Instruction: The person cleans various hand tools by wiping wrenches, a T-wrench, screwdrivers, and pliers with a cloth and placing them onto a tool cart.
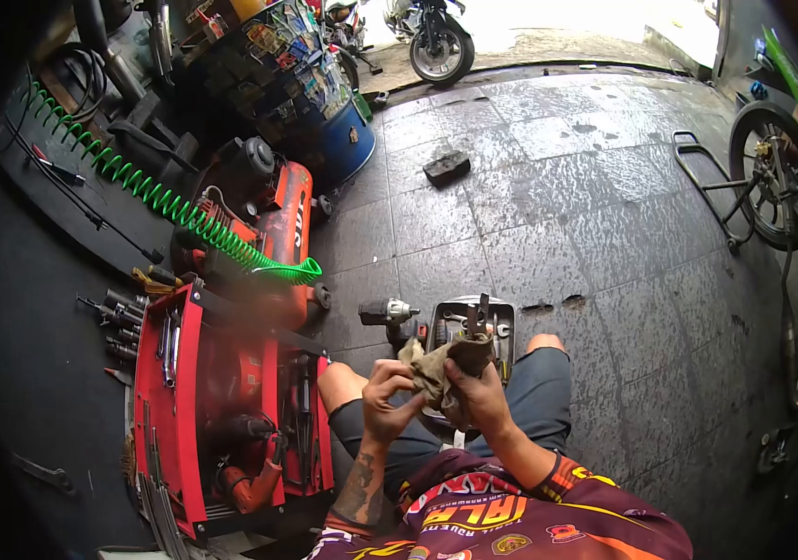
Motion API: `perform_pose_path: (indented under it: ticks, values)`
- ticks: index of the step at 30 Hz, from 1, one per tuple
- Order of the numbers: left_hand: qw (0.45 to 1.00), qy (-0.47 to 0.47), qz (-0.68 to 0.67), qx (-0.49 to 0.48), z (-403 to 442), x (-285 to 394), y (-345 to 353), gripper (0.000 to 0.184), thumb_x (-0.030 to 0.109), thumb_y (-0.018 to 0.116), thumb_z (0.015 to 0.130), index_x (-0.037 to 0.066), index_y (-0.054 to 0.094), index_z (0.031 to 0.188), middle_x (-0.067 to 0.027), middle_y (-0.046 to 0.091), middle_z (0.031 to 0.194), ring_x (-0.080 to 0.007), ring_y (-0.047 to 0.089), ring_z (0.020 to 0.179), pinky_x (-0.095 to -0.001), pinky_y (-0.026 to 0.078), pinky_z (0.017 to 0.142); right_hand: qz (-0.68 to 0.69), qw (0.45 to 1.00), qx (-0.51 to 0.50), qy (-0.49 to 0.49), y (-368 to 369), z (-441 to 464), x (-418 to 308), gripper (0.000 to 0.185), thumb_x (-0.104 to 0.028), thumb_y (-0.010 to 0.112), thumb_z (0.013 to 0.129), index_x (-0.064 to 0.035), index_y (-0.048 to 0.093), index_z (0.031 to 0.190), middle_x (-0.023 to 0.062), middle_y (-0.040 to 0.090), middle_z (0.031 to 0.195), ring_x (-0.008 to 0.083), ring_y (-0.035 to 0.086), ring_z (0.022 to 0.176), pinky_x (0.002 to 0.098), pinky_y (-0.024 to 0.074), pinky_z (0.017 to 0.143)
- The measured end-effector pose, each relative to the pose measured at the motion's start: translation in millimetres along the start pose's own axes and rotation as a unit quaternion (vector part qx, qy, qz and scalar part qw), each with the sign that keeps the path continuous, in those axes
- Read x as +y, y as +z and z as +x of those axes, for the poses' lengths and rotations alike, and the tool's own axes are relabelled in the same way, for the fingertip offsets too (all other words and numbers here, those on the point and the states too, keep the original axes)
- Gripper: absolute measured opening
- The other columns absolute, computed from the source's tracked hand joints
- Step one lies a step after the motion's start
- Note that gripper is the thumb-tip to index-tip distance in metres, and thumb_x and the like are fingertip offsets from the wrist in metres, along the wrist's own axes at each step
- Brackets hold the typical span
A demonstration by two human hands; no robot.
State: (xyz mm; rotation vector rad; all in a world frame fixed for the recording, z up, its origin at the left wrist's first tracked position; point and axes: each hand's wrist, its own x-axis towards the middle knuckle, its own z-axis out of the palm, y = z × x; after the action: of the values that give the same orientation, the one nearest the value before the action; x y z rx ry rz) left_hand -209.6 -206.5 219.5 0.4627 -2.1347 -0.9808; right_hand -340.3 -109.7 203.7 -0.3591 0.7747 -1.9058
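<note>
A dirty beige rag [434,371] is bunched between my two hands, above my lap. My right hand [479,392] is closed round the rag, its thumb on top; a dark flat metal piece [479,315] sticks up out of the cloth. My left hand [391,401] has its fingers curled at the rag's left side, pinching the cloth. Beneath and beyond the rag lies a tray of tools [505,327], partly hidden by the hands. An impact wrench [386,312] stands just left of the tray.
To the left is a red tool cart [192,411] with wrenches. Behind it are a red compressor [292,215], a green coiled hose [184,219] and a blue drum [346,145]. A dark block [446,168] lies on the tiled floor. A motorcycle wheel [772,168] stands at right.
</note>
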Motion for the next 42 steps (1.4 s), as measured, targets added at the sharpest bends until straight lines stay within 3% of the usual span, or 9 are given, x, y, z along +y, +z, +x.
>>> perform_pose_path:
  ticks: [4, 7, 9, 12, 20, 27, 33, 39, 42]
  values:
    - [0.927, -0.06, -0.369, -0.037, 38, 2, -9, 0.064, 0.049, 0.041, 0.09, -0.002, 0.039, 0.128, -0.0129, 0.045, 0.127, -0.0236, 0.039, 0.123, -0.0367, 0.032, 0.099, 0.035, 0.995, -0.079, 0.056, 23, -22, -22, 0.025, -0.009, 0.064, 0.082, -0.003, 0.055, 0.103, 0.002, 0.056, 0.103, 0.0103, 0.053, 0.095, 0.0266, 0.0438, 0.081]
    - [0.786, -0.193, -0.497, -0.314, 16, -45, 5, 0.063, 0.048, 0.043, 0.091, -0.002, 0.04, 0.128, -0.0137, 0.046, 0.126, -0.0217, 0.04, 0.122, -0.0348, 0.032, 0.099, -0.1, 0.969, -0.226, -0.013, 22, -30, -23, 0.03, -0.01, 0.066, 0.079, -0.0028, 0.054, 0.105, 0.0031, 0.056, 0.104, 0.0112, 0.053, 0.095, 0.0277, 0.0436, 0.082]
    - [0.823, -0.165, -0.417, -0.349, 9, -51, 2, 0.061, 0.048, 0.045, 0.09, -0.001, 0.043, 0.125, -0.0115, 0.05, 0.12, -0.0173, 0.045, 0.115, -0.0317, 0.035, 0.097, -0.151, 0.965, -0.201, -0.068, 15, -23, -13, 0.032, -0.011, 0.069, 0.077, -0.0027, 0.056, 0.105, 0.003, 0.058, 0.099, 0.0111, 0.054, 0.091, 0.0275, 0.0439, 0.08]
    - [0.867, -0.214, -0.382, -0.237, 29, 15, 1, 0.044, 0.041, 0.049, 0.09, 0.001, 0.052, 0.108, -0.0012, 0.057, 0.098, -0.0074, 0.052, 0.089, -0.0239, 0.045, 0.078, -0.127, 0.96, -0.224, 0.109, 12, -16, -27, 0.032, -0.005, 0.069, 0.075, -0.001, 0.058, 0.105, 0.0028, 0.062, 0.091, 0.0095, 0.056, 0.084, 0.0266, 0.0454, 0.075]
    - [0.877, -0.349, -0.272, -0.186, 11, 30, 6, 0.023, 0.025, 0.05, 0.093, 0.003, 0.05, 0.088, 0.0039, 0.045, 0.059, -0.0032, 0.041, 0.044, -0.0198, 0.034, 0.039, -0.369, 0.927, -0.048, -0.048, -29, 3, -20, 0.025, -0.015, 0.068, 0.077, 0.0002, 0.06, 0.096, 0.0068, 0.065, 0.074, 0.008, 0.057, 0.065, 0.0281, 0.0482, 0.06]
    - [0.944, -0.298, -0.139, 0.007, -9, 37, 41, 0.027, 0.027, 0.049, 0.093, 0.001, 0.047, 0.086, 0.0023, 0.044, 0.06, -0.0041, 0.039, 0.053, -0.0224, 0.034, 0.045, -0.421, 0.873, 0.045, -0.239, -34, 28, 48, 0.02, -0.004, 0.061, 0.076, 0.0005, 0.058, 0.096, 0.0064, 0.064, 0.077, 0.0133, 0.058, 0.065, 0.0294, 0.0479, 0.062]
    - [0.839, -0.353, -0.406, 0.075, -9, 48, -25, 0.028, 0.033, 0.049, 0.092, 0.006, 0.049, 0.083, 0.0046, 0.04, 0.055, -0.0031, 0.034, 0.04, -0.0201, 0.029, 0.036, -0.297, 0.938, -0.176, 0.039, 23, 21, 7, 0.009, -0.006, 0.053, 0.089, 0.0003, 0.056, 0.095, 0.0001, 0.057, 0.082, 0.0069, 0.053, 0.072, 0.0211, 0.0433, 0.063]
    - [0.854, -0.323, -0.388, 0.128, -14, 68, -40, 0.03, 0.036, 0.051, 0.091, 0.007, 0.05, 0.084, 0.0051, 0.039, 0.053, -0.003, 0.036, 0.039, -0.0197, 0.028, 0.036, -0.236, 0.968, -0.09, -0.002, 47, 1, 37, 0.012, -0.01, 0.055, 0.088, 0.0, 0.057, 0.094, 0.0007, 0.058, 0.079, 0.008, 0.054, 0.069, 0.0223, 0.043, 0.059]
    - [0.86, -0.322, -0.335, 0.21, -12, 61, -48, 0.034, 0.039, 0.049, 0.091, 0.006, 0.051, 0.085, 0.0037, 0.04, 0.052, -0.0044, 0.036, 0.039, -0.0202, 0.028, 0.035, -0.342, 0.912, -0.22, 0.058, 25, -20, 53, 0.013, -0.011, 0.055, 0.089, 0.0001, 0.057, 0.095, 0.0018, 0.058, 0.079, 0.0087, 0.054, 0.07, 0.023, 0.0433, 0.06]
